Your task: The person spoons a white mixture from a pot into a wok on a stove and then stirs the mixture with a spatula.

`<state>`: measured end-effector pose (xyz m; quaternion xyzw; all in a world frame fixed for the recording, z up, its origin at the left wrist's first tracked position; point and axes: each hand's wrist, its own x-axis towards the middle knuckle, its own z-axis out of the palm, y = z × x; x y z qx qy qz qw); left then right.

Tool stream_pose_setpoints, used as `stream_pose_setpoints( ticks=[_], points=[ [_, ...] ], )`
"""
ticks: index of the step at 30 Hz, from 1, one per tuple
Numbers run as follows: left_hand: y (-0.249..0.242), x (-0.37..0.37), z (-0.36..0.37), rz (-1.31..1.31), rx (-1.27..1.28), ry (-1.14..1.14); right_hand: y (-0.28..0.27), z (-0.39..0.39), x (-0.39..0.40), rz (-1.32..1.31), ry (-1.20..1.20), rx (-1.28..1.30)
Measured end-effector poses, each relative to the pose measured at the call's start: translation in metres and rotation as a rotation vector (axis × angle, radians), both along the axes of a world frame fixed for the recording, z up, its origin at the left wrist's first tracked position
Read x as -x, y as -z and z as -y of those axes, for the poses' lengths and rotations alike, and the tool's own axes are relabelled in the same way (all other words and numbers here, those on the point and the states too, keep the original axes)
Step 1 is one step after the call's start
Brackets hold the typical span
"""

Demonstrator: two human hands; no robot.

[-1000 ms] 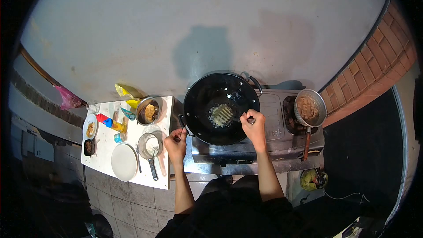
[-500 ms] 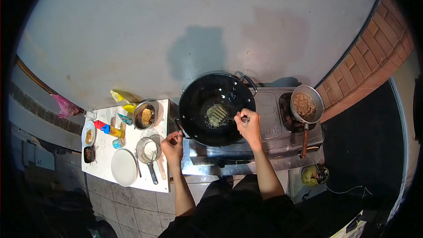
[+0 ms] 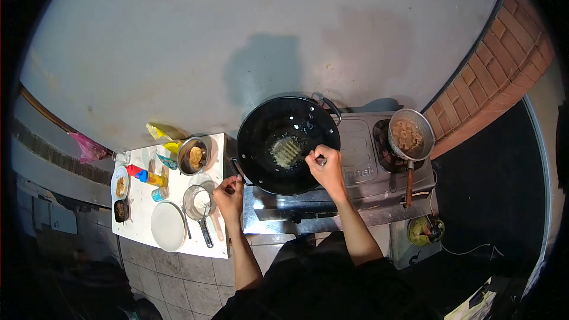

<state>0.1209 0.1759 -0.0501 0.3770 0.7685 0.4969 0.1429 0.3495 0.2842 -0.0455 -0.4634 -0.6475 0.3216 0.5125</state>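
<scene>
A large black wok (image 3: 261, 124) stands on the steel stove (image 3: 355, 130). Pale, ridged food (image 3: 287, 152) sizzles in its middle with small bubbles round it. My right hand (image 3: 327, 167) is over the wok's right side, fingers closed round the handle of a utensil (image 3: 320, 160) whose far end I cannot make out against the food. At the wok's lower left, my left hand (image 3: 229, 197) has its fingers curled beside the side handle; whether they grip it is too small to tell.
On the white table (image 3: 204, 250) are a plate (image 3: 168, 227), a saucepan of white stuff (image 3: 192, 195), a bowl (image 3: 187, 165) and sauce bottles (image 3: 151, 178). A ladle-like pan of food (image 3: 409, 136) sits on the right burner. Brickwork (image 3: 474, 101) rises beyond.
My right hand has shifted slightly left, with the utensil still in it. The whole view has moved a little, and the food keeps about the same place in the wok.
</scene>
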Motion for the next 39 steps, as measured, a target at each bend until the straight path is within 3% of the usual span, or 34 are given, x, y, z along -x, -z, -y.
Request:
stream_pose_setpoints(
  ticks=[11,17,39],
  points=[
    [-0.005,0.001,0.0,-0.025,0.02,0.024,-0.001,0.005,0.001,-0.072,0.002,0.004],
    [-0.004,0.002,-0.001,-0.019,0.024,0.03,-0.013,0.006,-0.009,0.046,-0.023,0.042],
    [0.003,0.008,-0.002,-0.006,0.038,0.033,-0.015,-0.008,0.003,0.047,0.012,0.005]
  ],
)
